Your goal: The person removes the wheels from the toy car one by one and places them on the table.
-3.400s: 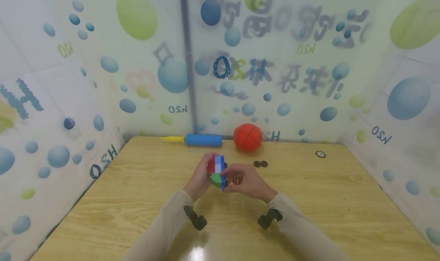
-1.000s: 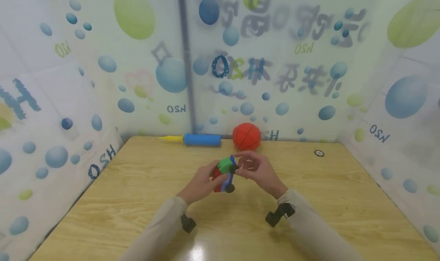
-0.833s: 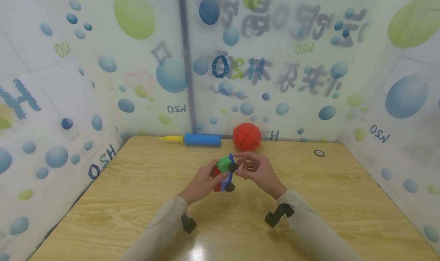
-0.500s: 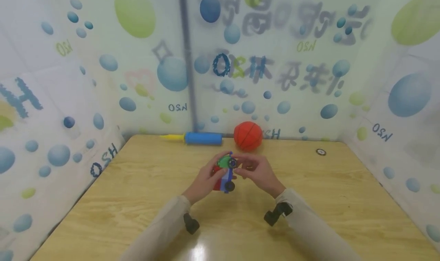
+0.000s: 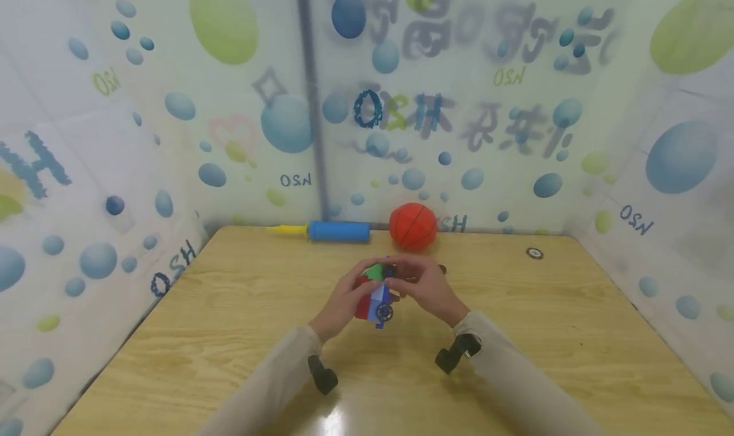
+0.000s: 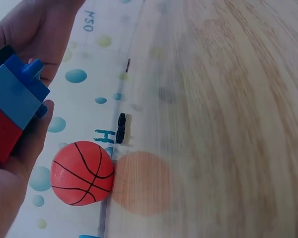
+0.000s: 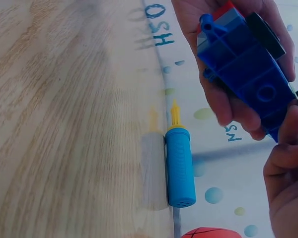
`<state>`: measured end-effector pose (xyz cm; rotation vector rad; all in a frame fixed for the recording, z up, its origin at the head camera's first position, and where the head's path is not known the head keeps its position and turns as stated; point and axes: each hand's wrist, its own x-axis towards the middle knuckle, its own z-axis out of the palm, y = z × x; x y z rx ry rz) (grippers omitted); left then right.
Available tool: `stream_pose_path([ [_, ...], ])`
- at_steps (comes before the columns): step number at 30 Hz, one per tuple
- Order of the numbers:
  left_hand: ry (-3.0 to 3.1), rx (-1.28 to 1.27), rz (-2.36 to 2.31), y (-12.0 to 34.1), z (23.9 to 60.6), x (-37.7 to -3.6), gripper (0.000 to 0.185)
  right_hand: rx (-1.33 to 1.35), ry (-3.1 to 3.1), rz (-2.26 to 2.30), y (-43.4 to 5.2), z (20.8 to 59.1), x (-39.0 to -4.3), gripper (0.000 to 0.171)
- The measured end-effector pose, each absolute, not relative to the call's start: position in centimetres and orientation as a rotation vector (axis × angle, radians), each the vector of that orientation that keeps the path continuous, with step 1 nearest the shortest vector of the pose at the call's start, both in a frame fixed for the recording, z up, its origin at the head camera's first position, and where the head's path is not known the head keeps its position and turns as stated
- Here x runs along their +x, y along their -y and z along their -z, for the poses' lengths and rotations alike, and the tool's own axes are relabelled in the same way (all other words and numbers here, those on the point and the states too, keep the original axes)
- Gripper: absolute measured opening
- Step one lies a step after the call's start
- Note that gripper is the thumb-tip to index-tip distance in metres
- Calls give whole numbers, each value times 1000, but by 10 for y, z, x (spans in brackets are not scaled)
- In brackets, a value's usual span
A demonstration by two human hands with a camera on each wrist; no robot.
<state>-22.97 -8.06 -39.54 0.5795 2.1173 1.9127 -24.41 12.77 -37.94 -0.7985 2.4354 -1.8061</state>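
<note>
- Above the table (image 5: pixel 229 334), a block car (image 5: pixel 375 296) sits between both hands.
- Left hand (image 5: pixel 344 299) grips its red side; right hand (image 5: pixel 427 286) pinches its upper end.
- Long axis roughly upright; a wheel faces the camera.

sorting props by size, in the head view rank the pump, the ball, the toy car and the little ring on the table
1. Pump, longest.
2. Ball.
3. Toy car, looks close to the ball; the hands cover part of it and it is nearer the camera, so this is unsure.
4. Ring, smallest.

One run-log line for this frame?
left hand: grips red-blue-green plastic block car | right hand: pinches its top | table: orange ball, blue pump
</note>
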Motion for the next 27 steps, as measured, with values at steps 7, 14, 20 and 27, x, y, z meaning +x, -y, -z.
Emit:
stream_pose_path([
  [7, -2126, 547, -1899, 78, 392, -228, 43, -821, -2441, 1825, -128, 375, -245, 32],
  [14, -2157, 522, -1935, 67, 401, -229, 41, -782, -2443, 1738, -133, 374, -249, 26],
  [20, -2293, 481, -1860, 63, 403, -229, 37, -813, -2410, 1696, -135, 374, -251, 23],
  [27, -2258, 451, -1866, 60, 402, -227, 35, -854, -2411, 1709, -137, 377, -247, 18],
])
